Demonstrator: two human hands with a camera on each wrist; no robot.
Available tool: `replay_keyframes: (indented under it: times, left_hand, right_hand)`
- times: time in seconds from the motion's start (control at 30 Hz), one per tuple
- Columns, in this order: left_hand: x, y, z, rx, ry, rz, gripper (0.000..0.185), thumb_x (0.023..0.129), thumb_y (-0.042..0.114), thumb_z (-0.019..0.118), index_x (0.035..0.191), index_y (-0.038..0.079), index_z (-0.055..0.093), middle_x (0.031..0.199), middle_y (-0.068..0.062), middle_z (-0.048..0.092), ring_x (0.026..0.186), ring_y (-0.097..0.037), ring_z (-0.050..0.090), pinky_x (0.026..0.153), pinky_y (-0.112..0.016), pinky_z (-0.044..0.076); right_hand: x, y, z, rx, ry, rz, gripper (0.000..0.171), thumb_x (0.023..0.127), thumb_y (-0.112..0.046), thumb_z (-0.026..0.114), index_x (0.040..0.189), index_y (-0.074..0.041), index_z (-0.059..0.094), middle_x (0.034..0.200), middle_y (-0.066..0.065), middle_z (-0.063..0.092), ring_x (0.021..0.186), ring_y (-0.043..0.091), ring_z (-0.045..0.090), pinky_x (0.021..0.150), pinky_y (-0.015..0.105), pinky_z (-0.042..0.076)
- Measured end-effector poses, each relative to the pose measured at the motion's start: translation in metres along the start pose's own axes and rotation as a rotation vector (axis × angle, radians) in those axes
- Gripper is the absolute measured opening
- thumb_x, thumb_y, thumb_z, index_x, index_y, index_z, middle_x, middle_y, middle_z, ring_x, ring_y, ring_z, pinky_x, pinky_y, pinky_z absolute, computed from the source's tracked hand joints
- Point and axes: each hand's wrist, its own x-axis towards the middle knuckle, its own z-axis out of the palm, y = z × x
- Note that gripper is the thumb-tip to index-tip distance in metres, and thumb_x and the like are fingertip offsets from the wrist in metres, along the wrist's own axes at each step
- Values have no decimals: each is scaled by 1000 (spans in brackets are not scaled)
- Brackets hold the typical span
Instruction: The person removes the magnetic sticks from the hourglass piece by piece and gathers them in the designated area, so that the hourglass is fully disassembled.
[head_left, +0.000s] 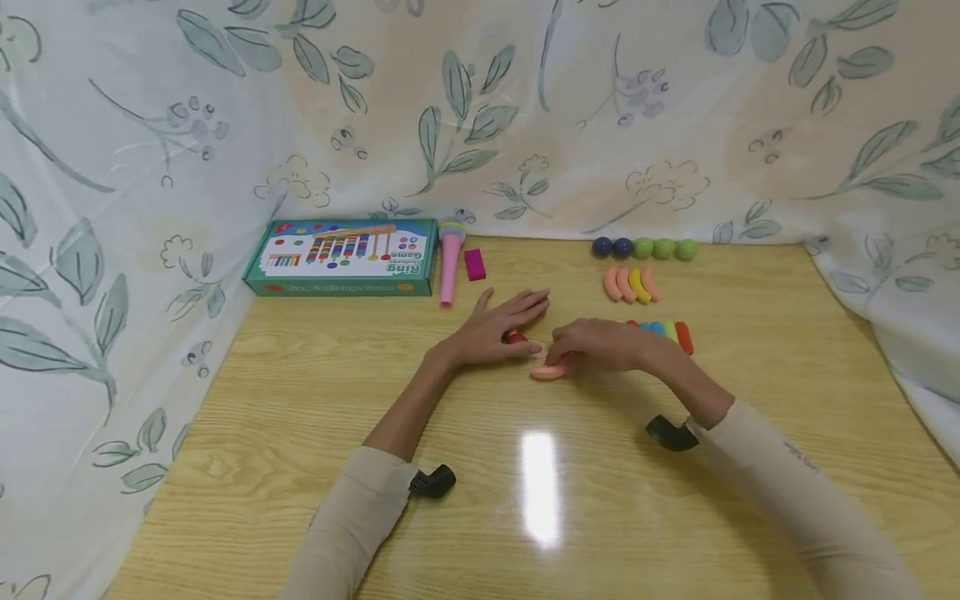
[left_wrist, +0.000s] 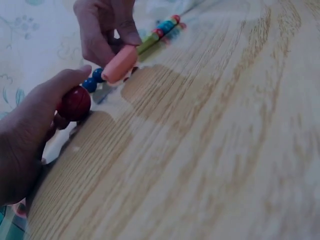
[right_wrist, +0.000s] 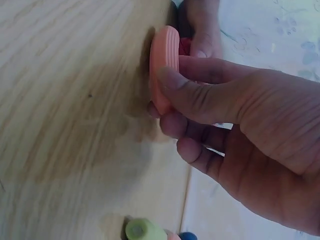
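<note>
My right hand [head_left: 603, 343] pinches a peach-coloured curved piece [right_wrist: 165, 52] between thumb and fingers, low over the wooden table. Ridges run along its side in the right wrist view. To its left, my left hand [head_left: 491, 329] lies with fingers stretched out and thumb apart. A red ball [left_wrist: 76, 104] sits beside the left thumb, between it and the fingers. More red shows behind that ball in the left wrist view, too covered to make out. Beyond the right hand is a row of small coloured pieces [head_left: 684, 337], partly hidden by that hand.
At the back left stands a Ring Challenge Game box [head_left: 341, 258], with a pink toy microphone [head_left: 450, 267] and a magenta block [head_left: 475, 264] beside it. Dark blue balls [head_left: 612, 247] and green balls [head_left: 664, 248] line the back right, above peach and yellow curved pieces [head_left: 639, 285].
</note>
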Motion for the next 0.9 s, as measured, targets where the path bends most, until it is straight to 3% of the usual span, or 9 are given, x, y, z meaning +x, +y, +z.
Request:
replay_keyframes:
  times: [0.2, 0.33, 0.57, 0.7, 0.9]
  left_hand:
    - [-2, -4, 0, -38, 14, 0, 80, 102, 65, 45, 168, 26, 21, 176, 19, 6, 167, -22, 8, 128, -68, -9]
    - [-2, -6, -1, -122, 61, -15, 79, 104, 65, 40, 168, 22, 23, 177, 14, 10, 166, -20, 13, 130, -64, -8]
    - [-6, -8, -2, -257, 133, -94, 80, 102, 47, 57, 168, 18, 22, 175, 1, 25, 162, -17, 28, 135, -46, -5]
    - [-6, -10, -2, -276, 137, -103, 78, 103, 46, 58, 167, 18, 25, 172, -3, 31, 158, -21, 37, 135, -43, -5]
    - [-4, -9, 0, -258, 131, -119, 78, 101, 50, 58, 166, 21, 29, 170, -3, 36, 157, -21, 40, 135, -44, -5]
  right_hand:
    - [-19, 4, -13, -67, 138, 63, 21, 97, 2, 67, 113, -10, 76, 100, 1, 72, 90, 14, 67, 82, 32, 56]
    - [-38, 13, -31, -17, 230, 162, 20, 98, 0, 67, 116, -5, 74, 105, 6, 74, 96, 19, 71, 86, 39, 59]
    - [-74, 56, -56, 22, 354, 484, 21, 104, -4, 59, 119, 8, 66, 111, 27, 71, 93, 36, 67, 81, 50, 57]
    - [-92, 84, -53, 27, 380, 682, 28, 107, -11, 52, 116, 14, 62, 121, 41, 64, 100, 51, 66, 86, 62, 55]
    - [-97, 108, -38, 42, 373, 775, 39, 104, -12, 54, 120, 24, 62, 124, 45, 62, 103, 52, 65, 92, 64, 54]
